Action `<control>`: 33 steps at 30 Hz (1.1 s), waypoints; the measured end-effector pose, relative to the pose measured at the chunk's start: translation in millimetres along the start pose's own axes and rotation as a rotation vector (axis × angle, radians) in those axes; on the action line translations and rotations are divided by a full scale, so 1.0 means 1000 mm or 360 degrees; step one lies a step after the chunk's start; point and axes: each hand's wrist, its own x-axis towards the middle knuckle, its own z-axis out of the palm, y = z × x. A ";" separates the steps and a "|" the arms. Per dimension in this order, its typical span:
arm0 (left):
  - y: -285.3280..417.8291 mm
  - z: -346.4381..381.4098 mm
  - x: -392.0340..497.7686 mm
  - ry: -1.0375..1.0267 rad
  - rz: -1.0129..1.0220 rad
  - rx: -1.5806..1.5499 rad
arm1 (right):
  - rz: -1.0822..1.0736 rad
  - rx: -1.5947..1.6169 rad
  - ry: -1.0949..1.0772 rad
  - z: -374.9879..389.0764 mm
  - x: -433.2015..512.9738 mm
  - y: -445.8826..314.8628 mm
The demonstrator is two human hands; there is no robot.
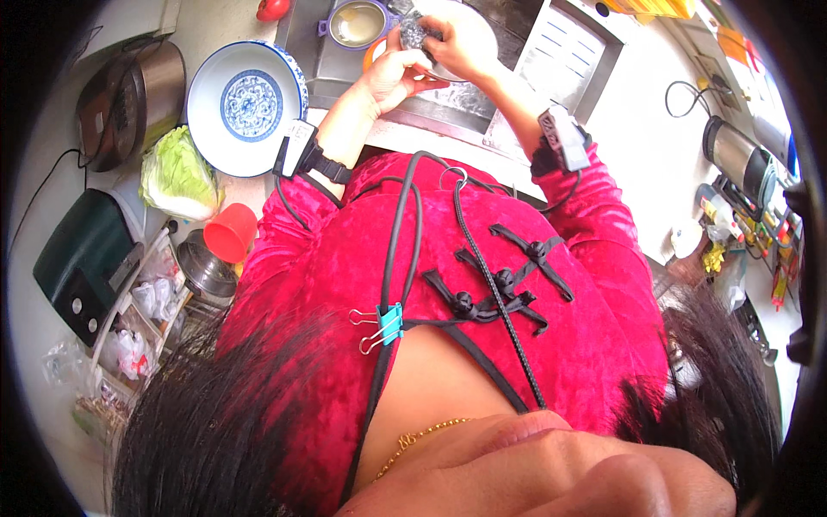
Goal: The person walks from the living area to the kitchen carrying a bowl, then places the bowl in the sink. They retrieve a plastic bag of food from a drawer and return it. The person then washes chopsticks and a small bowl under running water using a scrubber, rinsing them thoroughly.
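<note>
A grey metal scouring pad (413, 32) is pinched in the fingers of my right hand (462, 46) over the sink. Behind and below that hand lies a round white dish (481, 29), partly covered by it. My left hand (391, 74) grips the dish's near left edge, thumb above and fingers below. Just beyond my left hand stands a purple-rimmed metal bowl (357, 24) with a little cloudy liquid. An orange rim (372, 54) shows beside it, mostly hidden by my left hand.
Left of the steel sink (326, 64) are a blue-and-white basin (249, 106), a leafy cabbage (179, 173), a red plastic cup (230, 232) and a tomato (272, 9). A slotted metal drainboard (562, 55) lies right. Dark cords hang across my red top (452, 271).
</note>
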 end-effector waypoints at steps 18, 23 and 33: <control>-0.009 -0.018 -0.002 -0.0002 -0.0075 -0.0212 | -0.0059 0.0155 -0.0488 0.014 0.003 0.014; -0.011 -0.012 -0.009 0.0266 -0.0073 0.0186 | -0.0226 -0.0284 -0.1205 0.002 -0.005 0.026; -0.008 -0.026 -0.001 0.0155 -0.0095 -0.0024 | -0.0124 0.0357 -0.0655 0.024 0.002 0.016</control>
